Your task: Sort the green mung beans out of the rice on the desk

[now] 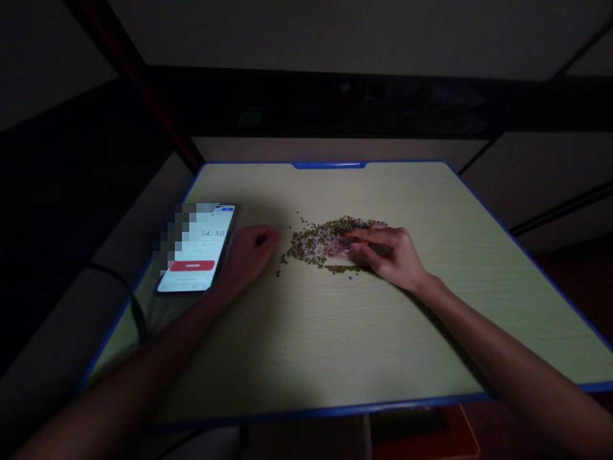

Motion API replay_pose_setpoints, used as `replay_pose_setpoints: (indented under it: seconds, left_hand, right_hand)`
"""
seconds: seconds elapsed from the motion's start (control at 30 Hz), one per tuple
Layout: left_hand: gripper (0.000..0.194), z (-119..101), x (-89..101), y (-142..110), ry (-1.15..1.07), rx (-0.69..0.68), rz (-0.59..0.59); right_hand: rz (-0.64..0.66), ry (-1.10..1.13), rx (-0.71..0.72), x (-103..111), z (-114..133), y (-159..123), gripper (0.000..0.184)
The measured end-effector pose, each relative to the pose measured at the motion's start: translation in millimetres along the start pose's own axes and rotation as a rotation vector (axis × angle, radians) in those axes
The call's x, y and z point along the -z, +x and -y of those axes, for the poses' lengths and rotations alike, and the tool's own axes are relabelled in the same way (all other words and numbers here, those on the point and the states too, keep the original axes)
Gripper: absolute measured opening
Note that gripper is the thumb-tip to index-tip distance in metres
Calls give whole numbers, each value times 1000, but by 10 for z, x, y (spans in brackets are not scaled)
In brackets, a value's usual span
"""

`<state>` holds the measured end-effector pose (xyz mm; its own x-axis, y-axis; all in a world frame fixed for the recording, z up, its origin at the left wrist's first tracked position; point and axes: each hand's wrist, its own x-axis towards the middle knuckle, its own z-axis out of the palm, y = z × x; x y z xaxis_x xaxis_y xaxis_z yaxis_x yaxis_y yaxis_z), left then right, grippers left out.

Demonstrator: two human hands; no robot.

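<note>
On the table lies a loose pile of small green beans, mixed with whitish grains. My right hand reaches into the pile's right side, with thumb and fingers pinched on a see-through pinkish piece that rests among the beans; its exact kind is unclear. To the left of the pile, my left hand rests on the table in a loose fist, apart from the beans. Its palm is hidden, so whether it holds anything cannot be made out. Beside this hand lies a lit phone showing a timer and a red button.
The pale wood-grain table has a blue edge and a blue grip at its far side. A dark cable runs past the left edge. Below the near edge is a red-orange container. The surroundings are dim.
</note>
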<state>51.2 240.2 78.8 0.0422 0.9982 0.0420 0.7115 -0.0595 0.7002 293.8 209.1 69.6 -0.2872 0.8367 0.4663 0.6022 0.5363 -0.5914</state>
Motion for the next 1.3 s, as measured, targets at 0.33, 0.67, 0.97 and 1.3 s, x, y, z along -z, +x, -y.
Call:
replay_pose_setpoints:
  seconds: [0.33,0.67,0.97,1.3]
  left_hand:
    - [32,24,-8,3,-3,-4,-2]
    - [33,15,-15,12,-8,-11,-5]
    - [32,-2,-4,-6,-11,-12,-4]
    - [32,-5,-2,-7,-9,-18,-3]
  right_hand:
    - [16,20,48,-14,-7,-3,23]
    - [64,13,36,-5,7,1,25]
    - [63,22,76,-24,-41,-12,24]
    - [72,34,103,-33,-13,-3,22]
